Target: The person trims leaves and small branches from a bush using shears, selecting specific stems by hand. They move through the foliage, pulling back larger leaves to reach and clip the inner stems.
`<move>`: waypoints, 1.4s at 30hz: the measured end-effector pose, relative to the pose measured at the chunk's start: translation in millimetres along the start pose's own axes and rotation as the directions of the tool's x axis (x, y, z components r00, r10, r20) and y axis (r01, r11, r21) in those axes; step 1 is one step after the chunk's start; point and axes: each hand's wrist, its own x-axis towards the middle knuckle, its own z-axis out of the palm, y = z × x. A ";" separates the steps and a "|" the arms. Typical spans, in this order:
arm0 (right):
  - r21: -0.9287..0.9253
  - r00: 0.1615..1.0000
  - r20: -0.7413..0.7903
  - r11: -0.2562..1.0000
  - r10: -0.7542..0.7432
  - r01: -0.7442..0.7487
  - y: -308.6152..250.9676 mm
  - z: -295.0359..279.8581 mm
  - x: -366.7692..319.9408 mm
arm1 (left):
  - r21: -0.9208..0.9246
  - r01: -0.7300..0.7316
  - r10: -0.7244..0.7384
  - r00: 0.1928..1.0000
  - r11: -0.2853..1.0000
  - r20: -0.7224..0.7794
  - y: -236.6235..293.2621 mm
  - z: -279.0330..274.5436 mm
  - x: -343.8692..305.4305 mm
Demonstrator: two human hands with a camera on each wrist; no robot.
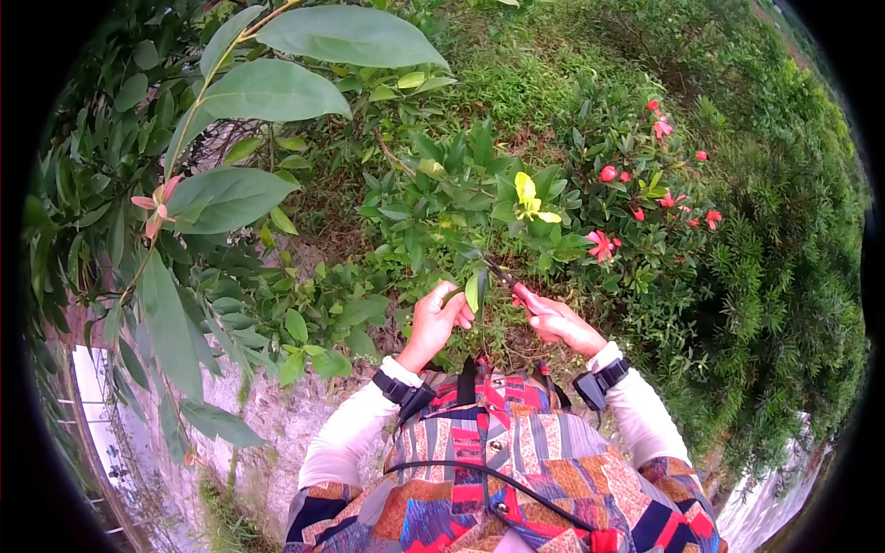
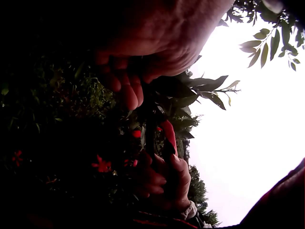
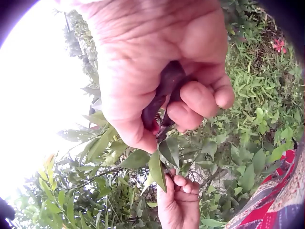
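Red-handled pruning shears (image 1: 527, 298) are gripped in the right hand (image 1: 564, 327), their dark blades among the leaves of a green shrub (image 1: 442, 198). In the right wrist view the fingers of the right hand (image 3: 162, 71) curl round the dark handles (image 3: 164, 90). Just left of the blades, the left hand (image 1: 433, 324) pinches a leafy twig, its fingers curled. A light green leaf (image 3: 157, 171) hangs between the two hands and partly hides the twig. The left wrist view is dark; the left hand (image 2: 162, 43) is above the right hand (image 2: 167, 183) there.
A branch with large leaves (image 1: 230, 198) crosses the upper left. Red flowers (image 1: 601, 246) grow on a bush to the right, and yellow leaves (image 1: 527, 195) top the shrub. Dense foliage (image 1: 774, 240) stands at the far right; pale ground (image 1: 313, 415) shows at lower left.
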 end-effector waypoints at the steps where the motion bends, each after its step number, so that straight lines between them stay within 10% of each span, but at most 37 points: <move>1: 0.000 1.000 -0.001 1.000 0.000 0.000 1.8 0.1 0.3 | 0.000 0.000 0.000 1.000 1.000 0.001 0.2 -0.2 0.1; 18: 0.498 0.999 0.035 0.867 0.003 -0.020 28.4 -7.2 6.7 | 0.045 -0.055 0.053 0.997 0.997 0.052 -7.4 -2.5 4.9; 32: 0.450 0.983 -0.161 0.881 -0.084 0.148 8.3 0.6 -6.5 | 0.286 0.013 -0.014 1.000 0.958 0.002 -18.4 -7.0 -2.3; 42: 0.260 0.994 0.102 0.964 0.025 -0.051 20.7 0.4 0.9 | 0.542 0.100 0.008 0.981 0.834 -0.193 -22.8 -32.4 8.2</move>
